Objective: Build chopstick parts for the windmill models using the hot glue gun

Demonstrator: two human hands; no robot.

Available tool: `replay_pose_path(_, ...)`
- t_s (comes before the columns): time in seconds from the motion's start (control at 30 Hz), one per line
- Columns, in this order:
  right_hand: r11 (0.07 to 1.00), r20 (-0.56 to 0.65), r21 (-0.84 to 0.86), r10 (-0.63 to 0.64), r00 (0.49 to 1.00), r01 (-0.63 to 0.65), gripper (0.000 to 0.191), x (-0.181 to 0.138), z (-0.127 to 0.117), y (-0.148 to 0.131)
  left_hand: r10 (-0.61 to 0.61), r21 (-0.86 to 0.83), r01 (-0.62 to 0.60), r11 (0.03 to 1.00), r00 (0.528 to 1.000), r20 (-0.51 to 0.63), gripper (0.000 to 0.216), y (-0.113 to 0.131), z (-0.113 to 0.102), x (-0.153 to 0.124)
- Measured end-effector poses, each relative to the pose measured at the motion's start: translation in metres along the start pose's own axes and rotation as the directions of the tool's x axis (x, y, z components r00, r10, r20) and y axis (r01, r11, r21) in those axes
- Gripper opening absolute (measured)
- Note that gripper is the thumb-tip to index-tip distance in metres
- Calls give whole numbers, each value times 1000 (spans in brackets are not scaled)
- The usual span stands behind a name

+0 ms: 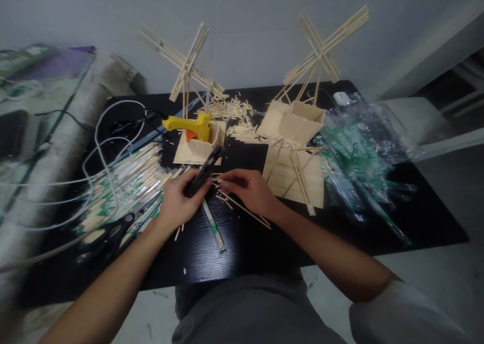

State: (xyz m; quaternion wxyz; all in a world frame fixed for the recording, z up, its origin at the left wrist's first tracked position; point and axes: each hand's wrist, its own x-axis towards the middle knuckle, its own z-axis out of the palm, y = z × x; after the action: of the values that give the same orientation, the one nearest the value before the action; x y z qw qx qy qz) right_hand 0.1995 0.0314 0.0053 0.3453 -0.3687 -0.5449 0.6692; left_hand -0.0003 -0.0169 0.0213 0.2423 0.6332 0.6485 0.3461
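My left hand [181, 195] is wrapped round a dark, elongated tool [205, 172], tilted up and to the right; its exact kind I cannot make out. Just to the right, my right hand [251, 190] has its fingertips pinched on a thin wooden stick [217, 176] in front of the tool. Small cut stick pieces [226, 199] lie on the black table [242, 251] below the hands, beside long bare sticks [251, 213]. A wrapped pair of chopsticks [214, 225] lies between my forearms.
A yellow glue gun [189, 126] rests in a stick-built box at back left, under a windmill-like cross [188, 67]. Another stick model [295, 120] stands at right. Wrapped chopsticks [124, 183], scissors [113, 230] and cables lie left; plastic wrappers [355, 147] lie right.
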Motion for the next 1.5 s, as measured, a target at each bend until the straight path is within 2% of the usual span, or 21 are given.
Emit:
replay_pose_path(0.17, 997, -68, 49, -60, 996, 64, 19, 1, 1, -3, 119, 236, -102, 967, 991, -59, 29, -6, -5, 1)
replay_pose_path(0.33, 991, -116, 94, -87, 989, 98, 26, 1, 2, -4, 146, 322, -129, 938, 989, -28, 35, -12, -5, 4)
replay_pose_path(0.67, 984, -179, 133, -91, 980, 116, 32, 1, 1, -11, 142, 358, -160, 920, 987, 77, 41, -10, -6, 5)
replay_pose_path(0.97, 982, -169, 111, -134, 976, 154, 24, -1, 0, -10, 134, 394, -159, 905, 987, 88, 44, -9, -5, 6)
replay_pose_path(1.3, 989, -186, 74, -116, 976, 132, 28, 1, 0, -11, 137, 409, -167, 897, 985, 100, 44, -12, -6, 6)
replay_pose_path(1.5, 988, -198, 57, -130, 972, 144, 23, 0, 0, -10, 137, 419, -166, 892, 986, 100, 44, -11, -8, 6)
